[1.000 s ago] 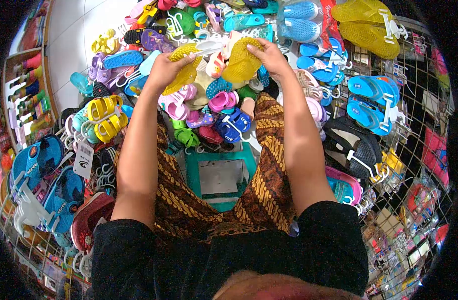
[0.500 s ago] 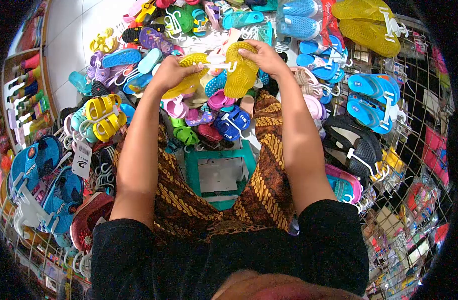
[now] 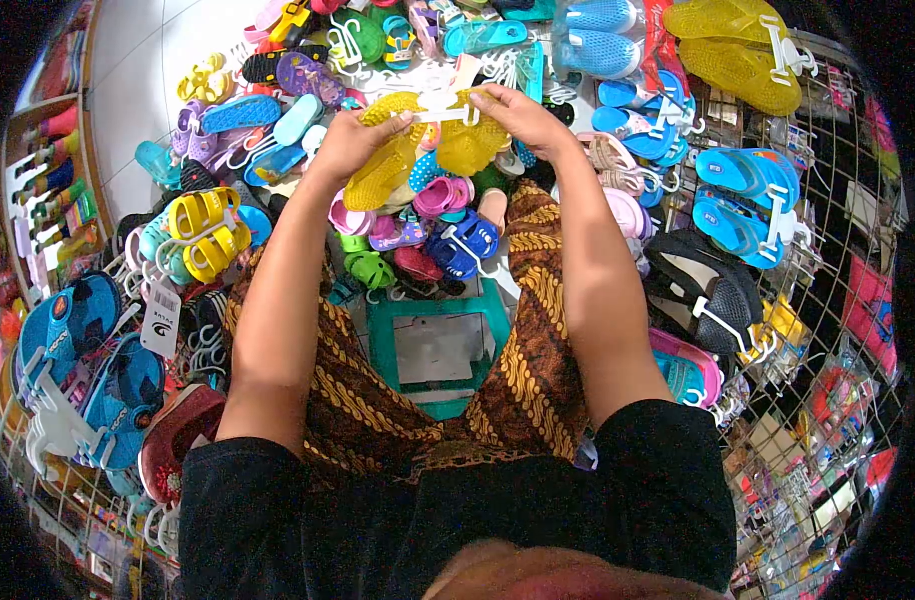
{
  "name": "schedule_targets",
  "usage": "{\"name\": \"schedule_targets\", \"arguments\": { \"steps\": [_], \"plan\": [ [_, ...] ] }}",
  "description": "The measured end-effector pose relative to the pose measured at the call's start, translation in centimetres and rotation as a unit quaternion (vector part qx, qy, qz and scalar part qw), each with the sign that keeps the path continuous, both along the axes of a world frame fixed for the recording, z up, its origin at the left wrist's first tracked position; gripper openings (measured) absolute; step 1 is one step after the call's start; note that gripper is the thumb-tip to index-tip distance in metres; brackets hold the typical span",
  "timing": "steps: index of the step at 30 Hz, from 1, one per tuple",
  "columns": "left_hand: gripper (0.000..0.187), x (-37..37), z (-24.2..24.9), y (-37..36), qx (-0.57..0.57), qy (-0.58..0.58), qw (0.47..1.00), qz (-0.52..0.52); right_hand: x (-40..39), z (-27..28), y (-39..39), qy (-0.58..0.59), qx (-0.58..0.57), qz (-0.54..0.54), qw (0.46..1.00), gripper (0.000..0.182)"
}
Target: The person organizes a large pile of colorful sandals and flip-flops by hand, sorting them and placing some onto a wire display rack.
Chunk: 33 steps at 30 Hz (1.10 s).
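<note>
A pair of translucent yellow jelly sandals (image 3: pixel 381 178) hangs from a white plastic shoe hanger (image 3: pixel 440 113), held up in front of me. My left hand (image 3: pixel 358 145) is closed on the left sandal, its thumb along the hanger's left end. At the other end, the fingers of my right hand (image 3: pixel 516 118) pinch the top of the right sandal beside the hanger. Below the pair lie pink clogs (image 3: pixel 444 196), blue clogs (image 3: pixel 463 245) and green clogs (image 3: pixel 368 265).
Many children's sandals on hangers cover the white floor ahead. A green stool frame (image 3: pixel 381 335) stands between my knees. Wire racks flank me, with blue sandals (image 3: pixel 743 200) and black shoes (image 3: pixel 713 290) at right, and dark blue sandals (image 3: pixel 73 315) at left.
The yellow sandals have turned on their hanger, the left one now hanging lower and the right one tilted. My right hand has shifted slightly down and its grip has changed near the hanger.
</note>
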<state>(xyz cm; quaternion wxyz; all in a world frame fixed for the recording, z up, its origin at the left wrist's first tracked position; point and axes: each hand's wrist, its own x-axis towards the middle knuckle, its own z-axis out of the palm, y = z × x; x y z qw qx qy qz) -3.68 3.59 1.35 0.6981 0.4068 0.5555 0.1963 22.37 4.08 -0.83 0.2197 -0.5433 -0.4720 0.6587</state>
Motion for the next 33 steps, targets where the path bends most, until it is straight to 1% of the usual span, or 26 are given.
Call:
{"name": "schedule_targets", "arguments": {
  "steps": [1, 4, 7, 8, 10, 11, 14, 15, 18, 19, 20, 22, 23, 24, 25, 26, 28, 29, 32, 33],
  "plan": [
    [0.032, -0.2, -0.4, 0.1, 0.006, 0.009, 1.000, -0.012, -0.1, 0.1, 0.0, 0.001, 0.007, -0.001, 1.000, 0.035],
    [0.033, -0.5, -1.1, 0.3, 0.031, 0.042, 0.997, -0.051, -0.2, 1.3, 0.4, -0.083, 0.088, 0.055, 0.991, 0.042],
    [0.034, -0.5, -1.0, 0.4, 0.074, 0.069, 0.992, -0.074, -1.2, 2.2, 0.3, -0.089, 0.233, 0.067, 0.966, 0.034],
    [0.035, -0.5, -0.9, 0.4, 0.089, 0.077, 0.990, -0.077, -1.6, 2.5, 0.1, -0.107, 0.257, 0.073, 0.958, 0.032],
    [0.034, -0.5, -1.3, 0.4, 0.099, 0.045, 0.992, -0.058, -2.7, 4.2, 0.2, -0.143, 0.305, 0.083, 0.938, 0.028],
    [0.033, -0.4, -1.4, 0.2, 0.104, 0.029, 0.993, -0.050, -3.0, 4.6, 0.2, -0.132, 0.324, 0.080, 0.933, 0.024],
    [0.032, 0.1, 0.1, -0.2, 0.099, 0.007, 0.995, -0.021, -2.7, 4.9, 0.0, -0.197, 0.327, 0.104, 0.918, 0.023],
    [0.032, -0.3, 0.1, -0.1, 0.087, 0.022, 0.995, -0.045, -2.6, 5.2, 0.0, -0.208, 0.368, 0.121, 0.898, 0.024],
    [0.032, -0.3, 0.1, -0.6, 0.095, -0.016, 0.995, -0.003, -2.7, 6.7, -1.3, -0.222, 0.354, 0.126, 0.900, 0.022],
    [0.032, -0.3, 0.1, -0.6, 0.109, 0.004, 0.994, -0.018, -2.7, 6.8, -1.8, -0.243, 0.390, 0.122, 0.880, 0.022],
    [0.033, -0.2, 0.2, -0.9, 0.110, -0.011, 0.994, -0.005, -2.4, 7.1, -2.4, -0.253, 0.315, 0.125, 0.906, 0.023],
    [0.033, 0.6, 2.0, -2.5, 0.077, -0.052, 0.996, 0.015, -2.3, 7.9, -4.3, -0.256, 0.273, 0.081, 0.924, 0.025],
    [0.032, 1.1, 3.1, -3.4, 0.119, 0.000, 0.993, 0.007, -2.2, 8.0, -5.2, -0.235, 0.236, 0.067, 0.940, 0.027],
    [0.032, 1.4, 2.7, -4.2, 0.125, -0.001, 0.992, 0.020, -2.2, 7.9, -6.2, -0.212, 0.197, 0.054, 0.956, 0.029],
    [0.033, 1.7, 3.9, -4.9, 0.113, -0.022, 0.993, 0.034, -2.4, 8.3, -7.5, -0.149, 0.151, 0.021, 0.977, 0.032],
    [0.033, 2.1, 4.9, -6.3, 0.096, -0.040, 0.993, 0.048, -2.1, 8.8, -8.7, -0.202, 0.195, 0.036, 0.959, 0.034],
    [0.034, 2.9, 7.4, -8.6, 0.065, -0.058, 0.992, 0.096, -2.0, 10.1, -10.5, -0.174, 0.206, 0.004, 0.963, 0.036],
    [0.035, 3.2, 8.5, -9.0, 0.054, -0.068, 0.989, 0.120, -1.5, 10.8, -11.3, -0.225, 0.178, 0.005, 0.958, 0.036],
    [0.035, 3.2, 7.5, -10.2, -0.006, -0.169, 0.973, 0.157, -0.2, 11.8, -13.8, -0.097, 0.167, -0.060, 0.979, 0.039],
    [0.035, 3.2, 8.3, -10.8, -0.015, -0.174, 0.971, 0.162, -0.2, 12.2, -15.3, -0.068, 0.212, -0.061, 0.973, 0.040]
  ]
}}
